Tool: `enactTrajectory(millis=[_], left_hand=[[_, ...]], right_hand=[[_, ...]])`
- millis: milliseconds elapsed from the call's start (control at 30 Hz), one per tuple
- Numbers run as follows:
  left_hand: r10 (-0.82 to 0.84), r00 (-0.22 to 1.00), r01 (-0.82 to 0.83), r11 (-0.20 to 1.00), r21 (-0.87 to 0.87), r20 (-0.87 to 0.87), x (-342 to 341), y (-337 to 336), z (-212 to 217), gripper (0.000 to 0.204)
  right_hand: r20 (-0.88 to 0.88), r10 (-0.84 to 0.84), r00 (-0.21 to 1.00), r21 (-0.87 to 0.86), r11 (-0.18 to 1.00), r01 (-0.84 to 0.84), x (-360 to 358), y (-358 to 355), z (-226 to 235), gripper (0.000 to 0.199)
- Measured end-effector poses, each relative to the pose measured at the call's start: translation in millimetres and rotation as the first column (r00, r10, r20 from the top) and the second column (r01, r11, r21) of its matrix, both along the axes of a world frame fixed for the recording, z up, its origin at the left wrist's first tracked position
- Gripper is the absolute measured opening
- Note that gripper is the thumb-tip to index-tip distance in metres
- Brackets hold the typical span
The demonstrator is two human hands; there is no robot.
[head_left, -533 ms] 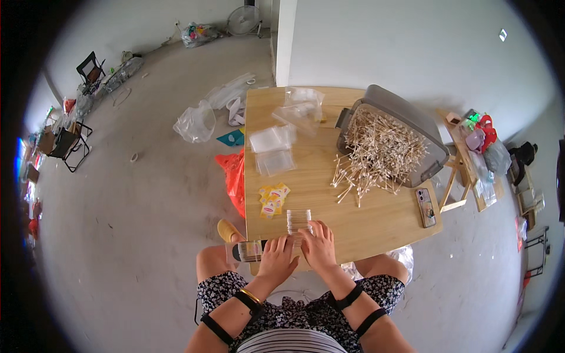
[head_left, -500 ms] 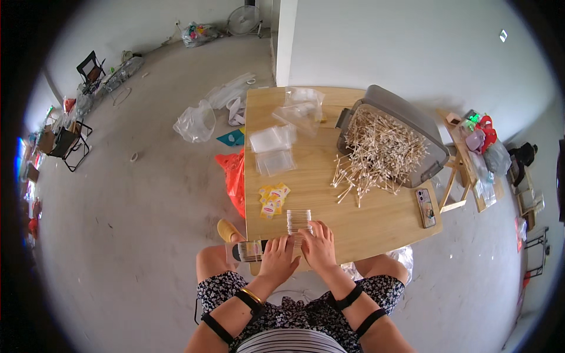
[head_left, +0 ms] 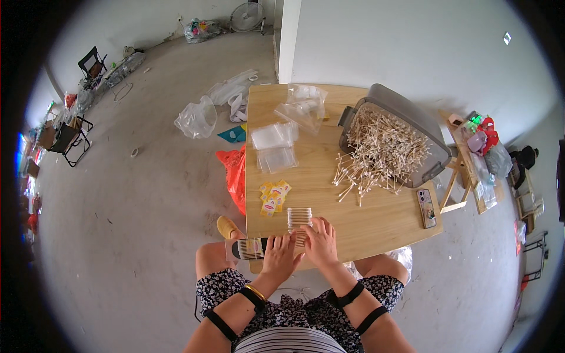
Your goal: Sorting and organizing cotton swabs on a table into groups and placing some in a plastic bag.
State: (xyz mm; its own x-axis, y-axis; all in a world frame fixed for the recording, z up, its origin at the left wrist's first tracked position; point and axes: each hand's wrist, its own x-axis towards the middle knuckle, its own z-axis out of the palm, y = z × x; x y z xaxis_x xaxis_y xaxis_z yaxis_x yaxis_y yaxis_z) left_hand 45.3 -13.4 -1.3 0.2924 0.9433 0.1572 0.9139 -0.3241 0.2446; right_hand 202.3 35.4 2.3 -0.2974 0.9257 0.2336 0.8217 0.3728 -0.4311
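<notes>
While my left hand [head_left: 281, 254] and right hand [head_left: 321, 238] pinch a small clear bag of cotton swabs [head_left: 299, 219] at the surface's [head_left: 376, 226] near edge, I log: packing step, sealing next.

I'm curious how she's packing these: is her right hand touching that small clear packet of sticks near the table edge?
Touching. The head view shows the right hand resting its fingers on the clear packet of sticks.
</notes>
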Motion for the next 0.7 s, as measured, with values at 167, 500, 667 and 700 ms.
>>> enactTrajectory(millis=[167, 500, 667, 700], left_hand=[[-0.063, 0.997, 0.066, 0.995, 0.072, -0.039, 0, 4, -5, 0.080], [-0.123, 0.988, 0.115, 0.990, -0.084, -0.095, -2, -3, -15, 0.087], [-0.147, 0.974, 0.128, 0.985, -0.118, -0.173, -6, -4, -16, 0.086], [-0.149, 0.973, 0.129, 0.985, -0.117, -0.178, -4, -3, -15, 0.087]], right_hand=[[0.030, -0.001, 1.000, -0.025, 1.000, 0.002, 0, -3, 3, 0.041], [-0.067, -0.022, 0.998, 0.029, 0.999, 0.024, 27, -11, -1, 0.046], [-0.081, -0.018, 0.997, -0.002, 1.000, 0.018, 31, -19, -3, 0.049], [-0.081, -0.025, 0.996, 0.001, 1.000, 0.025, 34, -21, -7, 0.049]])
